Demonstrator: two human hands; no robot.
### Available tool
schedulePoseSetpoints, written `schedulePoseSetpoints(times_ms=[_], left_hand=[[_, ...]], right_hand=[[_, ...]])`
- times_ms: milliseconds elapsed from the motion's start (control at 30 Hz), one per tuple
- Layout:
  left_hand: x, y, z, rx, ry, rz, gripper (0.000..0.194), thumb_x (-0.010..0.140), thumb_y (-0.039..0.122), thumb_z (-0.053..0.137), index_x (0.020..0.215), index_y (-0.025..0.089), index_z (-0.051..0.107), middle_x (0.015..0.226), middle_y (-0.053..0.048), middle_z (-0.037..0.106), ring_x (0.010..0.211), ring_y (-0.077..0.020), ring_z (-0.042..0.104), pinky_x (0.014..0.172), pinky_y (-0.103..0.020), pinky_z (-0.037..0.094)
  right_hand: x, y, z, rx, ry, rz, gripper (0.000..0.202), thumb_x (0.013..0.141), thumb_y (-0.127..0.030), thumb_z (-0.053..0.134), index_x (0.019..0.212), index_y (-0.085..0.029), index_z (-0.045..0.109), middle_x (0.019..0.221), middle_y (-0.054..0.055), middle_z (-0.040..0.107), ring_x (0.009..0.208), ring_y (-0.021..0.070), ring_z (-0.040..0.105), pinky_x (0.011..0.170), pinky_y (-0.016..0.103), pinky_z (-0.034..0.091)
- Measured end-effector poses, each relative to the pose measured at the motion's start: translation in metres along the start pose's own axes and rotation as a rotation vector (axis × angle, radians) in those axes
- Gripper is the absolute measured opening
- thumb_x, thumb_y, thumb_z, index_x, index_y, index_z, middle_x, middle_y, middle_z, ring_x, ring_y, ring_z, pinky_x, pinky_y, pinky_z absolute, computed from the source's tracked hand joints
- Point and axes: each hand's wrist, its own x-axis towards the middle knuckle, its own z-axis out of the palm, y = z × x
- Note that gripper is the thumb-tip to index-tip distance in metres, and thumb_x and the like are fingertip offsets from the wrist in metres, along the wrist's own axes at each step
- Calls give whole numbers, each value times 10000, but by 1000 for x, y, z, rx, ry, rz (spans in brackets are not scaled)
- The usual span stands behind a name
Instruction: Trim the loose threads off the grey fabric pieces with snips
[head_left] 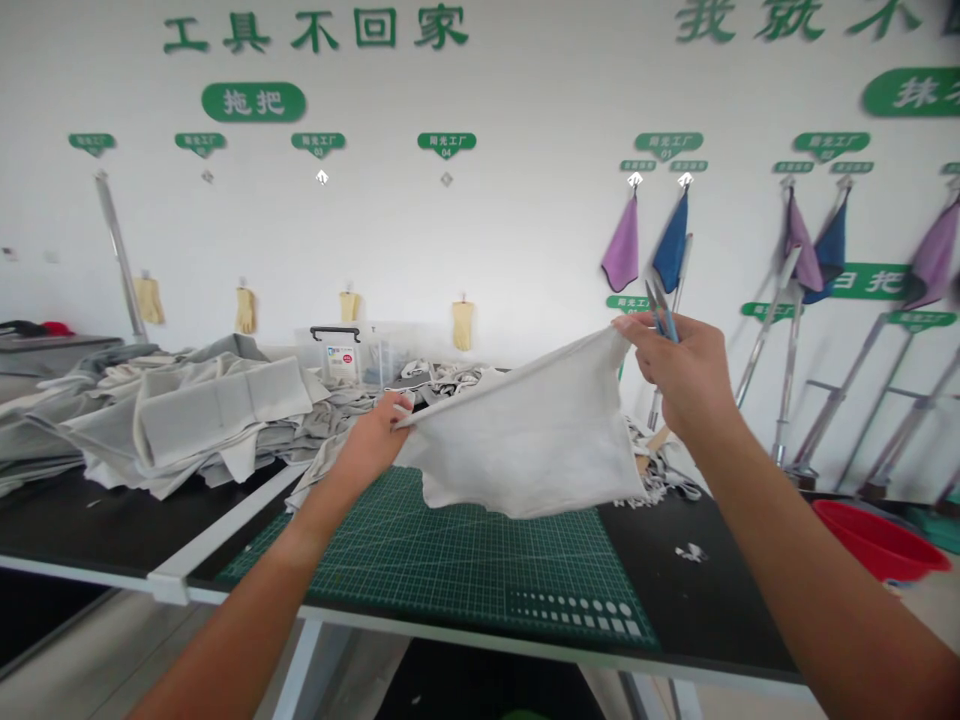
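A piece of pale grey fabric [525, 430] is stretched in the air between my two hands, above the green cutting mat [465, 575]. My left hand [377, 432] is closed on its left upper edge. At the upper right corner, my right hand [684, 372] pinches the fabric between thumb and finger. That same hand also holds a pair of blue-handled thread snips [663, 314], blades pointing up. The fabric's lower edge hangs loose and wavy over the mat.
Stacked grey fabric pieces [217, 400] lie on the black table [720, 590] at left. Fabric scraps [664, 470] sit right of the mat, and a clear plastic box [341, 355] stands behind. A red basin [877, 540] and mop poles are at right, by the wall.
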Motion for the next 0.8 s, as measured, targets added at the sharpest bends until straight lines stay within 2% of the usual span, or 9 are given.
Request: schedulePoseSetpoints(times_ms=[133, 233, 300, 400, 500, 700, 800], left_hand=[[-11, 10, -44, -354, -228, -36, 378, 790, 375, 711, 1140, 268, 619, 1048, 19, 727, 911, -179, 676, 785, -266, 529], [-22, 15, -68, -552, -251, -67, 409, 768, 439, 765, 1105, 225, 675, 1060, -10, 729, 1001, -218, 671, 854, -323, 549], [-27, 14, -76, -695, -249, -86, 449, 755, 464, 792, 1104, 198, 697, 1056, -58, 742, 1027, -259, 676, 874, -355, 567], [-29, 12, -77, -847, -261, -112, 459, 789, 540, 749, 1061, 171, 730, 1009, -112, 760, 983, -301, 699, 854, -382, 596], [-29, 13, -70, -898, -249, -139, 510, 849, 603, 653, 1057, 146, 741, 988, -131, 766, 947, -312, 708, 825, -404, 606], [-28, 26, -58, -854, -197, -85, 547, 874, 588, 633, 1179, 140, 698, 1074, -142, 748, 994, -294, 690, 836, -389, 585], [-28, 35, -56, -822, -114, -20, 562, 862, 579, 653, 1228, 152, 675, 1075, -136, 741, 998, -279, 680, 839, -369, 573]], right_hand=[[6, 0, -12, 53, 85, 16, 249, 754, -308, 813, 873, -114, 712, 536, -68, 389, 467, 62, 295, 419, 251, 184], [11, 2, -23, 142, 93, 19, 209, 725, -247, 822, 823, -106, 702, 528, -77, 368, 442, 46, 267, 398, 241, 145], [14, 5, -30, 178, 95, 12, 212, 696, -229, 836, 805, -106, 702, 525, -82, 365, 429, 41, 257, 378, 229, 130], [14, 11, -38, 184, 83, 3, 244, 681, -242, 856, 818, -103, 711, 529, -81, 371, 424, 39, 259, 363, 217, 134], [11, 17, -46, 173, 60, 3, 238, 706, -250, 853, 833, -99, 719, 542, -81, 359, 432, 35, 249, 372, 216, 140], [7, 25, -60, 170, 29, 22, 221, 737, -235, 840, 856, -87, 728, 570, -81, 328, 455, 33, 231, 399, 231, 117], [5, 26, -64, 160, 26, 40, 214, 747, -232, 836, 857, -86, 724, 559, -89, 305, 454, 35, 217, 408, 244, 105]])
